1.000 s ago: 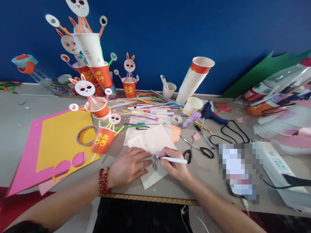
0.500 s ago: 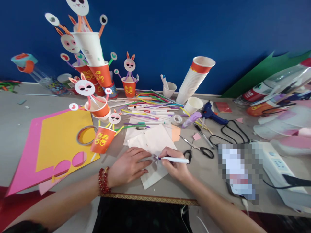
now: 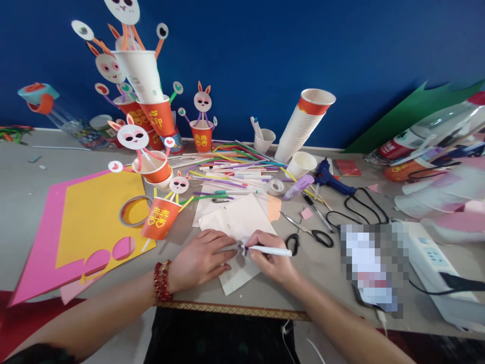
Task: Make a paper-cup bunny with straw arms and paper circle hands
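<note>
My right hand [image 3: 271, 255] is closed around a white marker [image 3: 271, 250], its purple tip pointing left. The tip meets a small pale piece [image 3: 239, 244] lying on the white paper [image 3: 244, 273]; its markings are too small to make out. My left hand [image 3: 204, 255] lies flat with fingers stretched out, its fingertips on the paper beside that piece. Just left of it stands a tilted red paper cup [image 3: 161, 220] topped with a paper rabbit face [image 3: 179, 185]. Scissors [image 3: 308, 231] lie open to the right of my right hand.
Markers and coloured pipe cleaners [image 3: 235, 172] are heaped behind the paper. A leaning cup stack [image 3: 303, 126], a glue gun [image 3: 331, 177] and a power strip [image 3: 435, 258] are on the right. Yellow card [image 3: 87, 212] with a tape roll [image 3: 135, 211] lies left; rabbit cups [image 3: 151, 167] stand behind.
The white marker and my right hand have shifted very slightly to the left, the tip staying at the small piece. My left hand has hardly moved.
</note>
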{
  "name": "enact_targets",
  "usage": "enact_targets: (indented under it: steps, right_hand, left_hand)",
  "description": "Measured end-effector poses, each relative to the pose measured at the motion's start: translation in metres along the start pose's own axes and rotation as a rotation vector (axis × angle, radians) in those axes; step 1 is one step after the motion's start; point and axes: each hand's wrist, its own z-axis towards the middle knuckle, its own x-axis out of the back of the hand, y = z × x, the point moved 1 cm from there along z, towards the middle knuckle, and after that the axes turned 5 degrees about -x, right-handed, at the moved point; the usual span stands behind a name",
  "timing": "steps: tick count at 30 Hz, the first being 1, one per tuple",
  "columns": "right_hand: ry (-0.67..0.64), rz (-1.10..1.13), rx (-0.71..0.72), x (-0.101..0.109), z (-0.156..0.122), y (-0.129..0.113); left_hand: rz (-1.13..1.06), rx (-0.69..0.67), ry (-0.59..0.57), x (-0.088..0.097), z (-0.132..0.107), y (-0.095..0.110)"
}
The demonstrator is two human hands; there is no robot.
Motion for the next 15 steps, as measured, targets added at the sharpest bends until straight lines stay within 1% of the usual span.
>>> enact_targets:
  steps: [4, 7, 9, 14, 15]
  right_hand:
    - [0.017, -0.017, 0.025, 0.0008, -0.0002, -0.0015]
    - [0.031, -0.03, 0.08, 0.0017, -0.0013, -0.002]
    - [0.04, -0.029, 0.156, 0.0018, -0.0025, -0.0017]
    - [0.106, 0.005, 0.435, 0.0011, -0.0048, -0.0002]
    - [0.112, 0.012, 0.458, 0.001, -0.0045, -0.0002]
  left_hand:
    - [-0.001, -0.001, -0.008, 0.0004, 0.0003, 0.0001]
    - [0.001, -0.002, -0.028, 0.0003, 0.0004, -0.0004]
    - [0.003, -0.001, -0.044, 0.0001, 0.0003, -0.0009]
    - [0.019, -0.007, -0.043, -0.0005, 0.0, -0.0013]
    - [0.021, -0.01, -0.041, -0.0005, 0.0, -0.0012]
